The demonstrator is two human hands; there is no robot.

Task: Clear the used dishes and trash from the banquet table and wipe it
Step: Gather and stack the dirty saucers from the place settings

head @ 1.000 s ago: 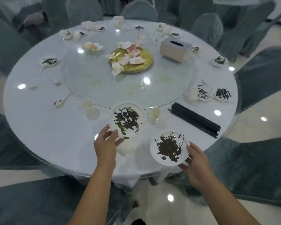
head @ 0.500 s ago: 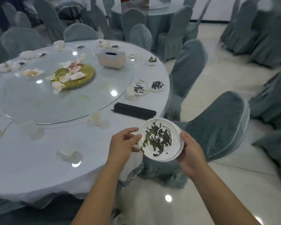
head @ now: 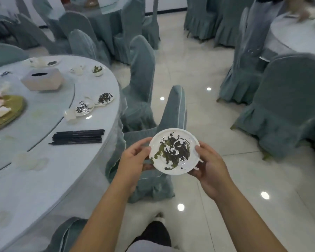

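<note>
Clearly early going: both hands, left hand (head: pixel 135 159) and right hand (head: pixel 210 170), curl round the rim of a stacked plate (head: pixel 174 151) smeared with dark green scraps, held off the table (head: pixel 76 170) over a covered chair. Left to clear, judging by the table: two dirty saucers (head: pixel 95 104), a small bowl (head: pixel 98 70) of greens, black chopsticks (head: pixel 77 137), cups, napkins on a gold platter (head: pixel 9 110), a tissue box (head: pixel 42 79); wiping not begun
</note>
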